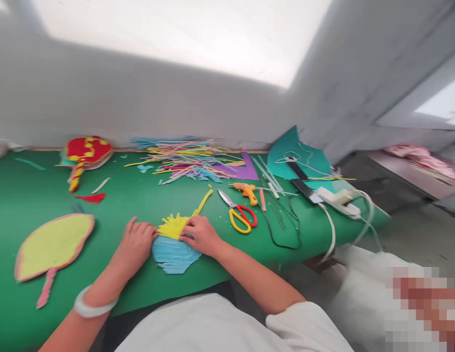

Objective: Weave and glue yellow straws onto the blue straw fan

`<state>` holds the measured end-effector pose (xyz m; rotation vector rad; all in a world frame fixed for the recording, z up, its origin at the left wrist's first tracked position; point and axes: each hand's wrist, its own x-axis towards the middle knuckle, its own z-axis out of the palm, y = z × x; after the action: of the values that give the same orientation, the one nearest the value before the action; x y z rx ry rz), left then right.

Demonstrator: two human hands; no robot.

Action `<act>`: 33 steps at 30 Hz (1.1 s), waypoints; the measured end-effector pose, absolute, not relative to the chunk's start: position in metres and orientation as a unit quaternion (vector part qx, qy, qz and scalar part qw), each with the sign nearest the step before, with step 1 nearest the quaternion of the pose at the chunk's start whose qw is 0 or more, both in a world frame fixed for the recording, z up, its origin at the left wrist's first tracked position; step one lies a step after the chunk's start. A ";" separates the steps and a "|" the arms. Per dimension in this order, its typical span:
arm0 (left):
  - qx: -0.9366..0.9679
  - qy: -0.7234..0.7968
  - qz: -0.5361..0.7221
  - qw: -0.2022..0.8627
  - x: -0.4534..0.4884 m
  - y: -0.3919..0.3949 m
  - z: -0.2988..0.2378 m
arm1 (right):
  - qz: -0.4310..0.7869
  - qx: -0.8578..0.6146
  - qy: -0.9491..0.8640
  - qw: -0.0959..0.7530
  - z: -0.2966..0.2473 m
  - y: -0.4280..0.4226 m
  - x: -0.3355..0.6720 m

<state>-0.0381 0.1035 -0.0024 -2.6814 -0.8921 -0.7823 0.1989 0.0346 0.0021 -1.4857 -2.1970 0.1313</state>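
Both my hands rest on a fan-shaped craft piece (173,250) made of yellow and light blue strips, lying on the green table (22,195). My left hand (136,243) presses its left edge with fingers flat. My right hand (201,233) presses down on the right side, where the yellow strips meet the blue, its fingers curled. A yellow strip handle (203,202) sticks out toward the back right.
Scissors (239,212) with yellow and red handles and a glue gun (246,190) lie right of my hands. A pile of coloured strips (186,159) sits at the back. A yellow fan (53,244) lies left, a red fan (86,151) behind it. A power strip (339,199) with cables sits near the right edge.
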 end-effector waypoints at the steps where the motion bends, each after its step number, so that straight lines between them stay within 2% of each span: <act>1: -0.909 -0.294 -0.277 0.102 -0.039 0.107 -0.005 | 0.046 -0.546 -0.804 0.233 0.003 0.036 0.200; 8: -0.913 -0.259 -0.288 0.130 -0.050 0.130 -0.025 | 0.026 -0.548 -0.806 0.222 0.002 0.039 0.204; 12: -0.908 -0.267 -0.296 0.130 -0.046 0.124 -0.015 | 0.037 -0.545 -0.807 0.226 0.005 0.038 0.204; 24: -0.915 -0.328 -0.201 0.120 -0.040 0.099 -0.005 | 0.081 -0.530 -0.796 0.281 -0.010 0.035 0.202; 33: -0.899 -0.366 -0.225 0.087 -0.037 0.089 0.001 | 0.085 -0.529 -0.794 0.286 -0.011 0.033 0.202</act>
<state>-0.0369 0.0893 0.0012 -2.6766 -1.0908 -0.6699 0.2024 0.0327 -0.0114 -1.4137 -2.1234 0.2259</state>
